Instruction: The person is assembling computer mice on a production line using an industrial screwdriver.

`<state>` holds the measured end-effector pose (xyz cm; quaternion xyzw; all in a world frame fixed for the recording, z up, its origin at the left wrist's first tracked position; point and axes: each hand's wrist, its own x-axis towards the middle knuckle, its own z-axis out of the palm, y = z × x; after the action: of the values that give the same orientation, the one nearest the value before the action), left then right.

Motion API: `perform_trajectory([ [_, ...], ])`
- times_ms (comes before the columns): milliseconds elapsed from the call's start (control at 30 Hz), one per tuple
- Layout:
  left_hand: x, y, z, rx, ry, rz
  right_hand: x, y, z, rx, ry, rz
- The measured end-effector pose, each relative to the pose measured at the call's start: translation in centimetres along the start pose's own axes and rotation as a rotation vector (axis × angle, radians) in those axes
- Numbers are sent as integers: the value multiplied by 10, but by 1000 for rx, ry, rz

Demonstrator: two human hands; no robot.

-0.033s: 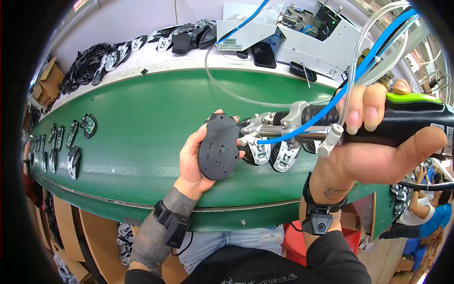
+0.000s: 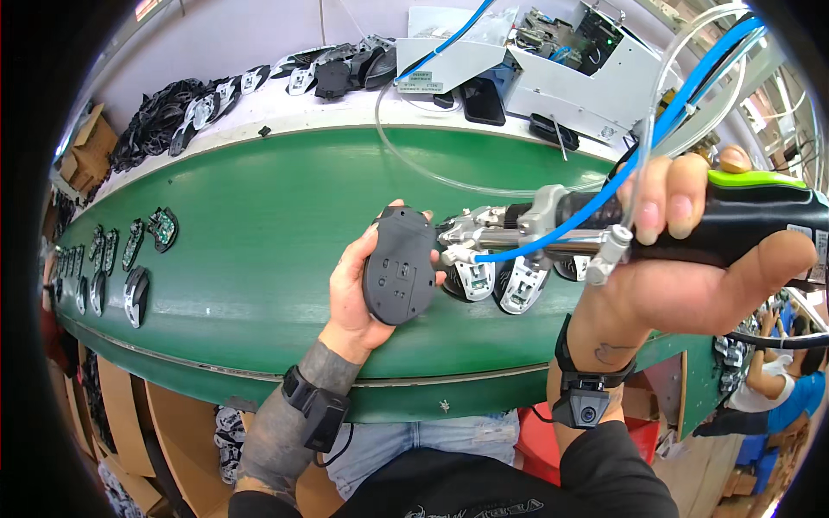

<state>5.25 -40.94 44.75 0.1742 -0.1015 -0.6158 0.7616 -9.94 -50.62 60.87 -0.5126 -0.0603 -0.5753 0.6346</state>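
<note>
My left hand [image 2: 352, 274] is closed around a black computer mouse shell [image 2: 399, 272], its underside with small holes facing up. My right hand [image 2: 669, 268] grips a black power screwdriver [image 2: 747, 226] with a lime green strip, held nearly level. Its metal front end [image 2: 484, 233] points left and reaches the upper right edge of the mouse shell; whether the tip touches it is hidden. A blue air hose [image 2: 596, 198] runs from the metal fittings past my right fingers. Below the tool lie white and black mouse parts [image 2: 522, 285] on the green conveyor belt [image 2: 259, 259].
Circuit boards [image 2: 161, 229] and a mouse part [image 2: 136, 295] stand at the left of the belt. Along the back shelf are piled mouse shells [image 2: 332, 78], a phone [image 2: 482, 101] and a white machine [image 2: 561, 86]. Another person [image 2: 781, 380] sits at the far right.
</note>
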Motion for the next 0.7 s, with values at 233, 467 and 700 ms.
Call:
perform_trajectory([
  [233, 2, -2, -3, 57, 148, -89, -1, 3, -19, -17, -4, -75],
  [467, -3, -3, 2, 47, 55, -159, -2, 4, -16, -42, 26, -68],
  [700, -3, 0, 0, 50, 40, -141, -1, 7, -12, -47, 15, -63],
])
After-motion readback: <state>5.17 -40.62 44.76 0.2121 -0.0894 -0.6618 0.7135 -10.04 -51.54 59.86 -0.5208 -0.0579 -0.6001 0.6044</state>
